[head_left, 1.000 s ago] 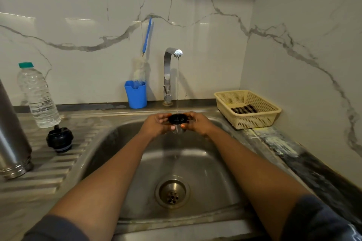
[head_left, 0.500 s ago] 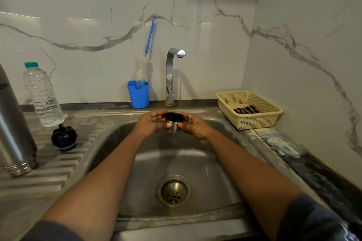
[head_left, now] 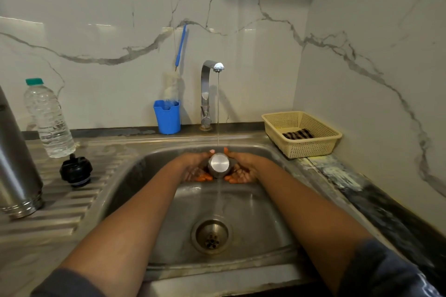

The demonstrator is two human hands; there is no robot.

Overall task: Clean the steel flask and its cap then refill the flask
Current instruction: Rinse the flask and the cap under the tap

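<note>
Over the sink, my left hand and my right hand hold the flask's steel cup cap between them under the running tap. The cap's flat steel top faces me and its opening is turned away. Thumbs lie over its top edge and fingers curl beneath it. Water streams down past the cap into the basin. The tall steel flask stands on the draining board at the far left, partly out of frame. Its black stopper sits beside it on the ridges.
A clear plastic water bottle with a green lid stands behind the stopper. A blue cup holding a bottle brush sits left of the tap. A beige basket with a striped cloth is on the right counter. The drain lies below.
The cap was held with its dark opening up under the stream. Both hands have turned it over and lowered it slightly, so its steel top now faces me.
</note>
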